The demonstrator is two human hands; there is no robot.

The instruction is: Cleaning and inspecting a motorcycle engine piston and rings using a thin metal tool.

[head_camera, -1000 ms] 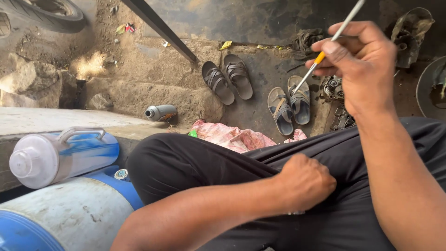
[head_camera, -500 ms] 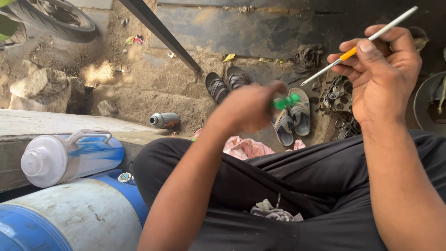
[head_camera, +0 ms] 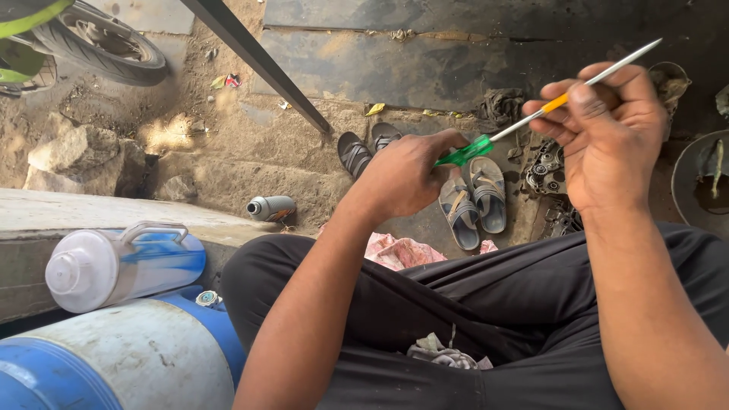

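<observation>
My left hand (head_camera: 406, 175) grips the green handle of a screwdriver (head_camera: 465, 152) in front of me. Its thin metal shaft (head_camera: 600, 76) runs up to the right, with an orange band near the middle. My right hand (head_camera: 607, 129) pinches that shaft around the orange band, and the bare tip pokes out past the fingers. I sit with crossed legs in dark trousers (head_camera: 456, 304). A small crumpled grey rag (head_camera: 444, 353) lies in my lap.
A white and blue jug (head_camera: 114, 266) lies on a blue and white barrel (head_camera: 114, 364) at lower left. Two pairs of sandals (head_camera: 471, 193) lie on the dirt ahead, by a pink cloth (head_camera: 395, 250), a grey can (head_camera: 269, 206), greasy metal parts (head_camera: 543, 167), a tyre (head_camera: 99, 42).
My left hand rose from my lap and took hold of the screwdriver's green handle. The right hand kept its pinch on the shaft. The rag now lies bare in my lap.
</observation>
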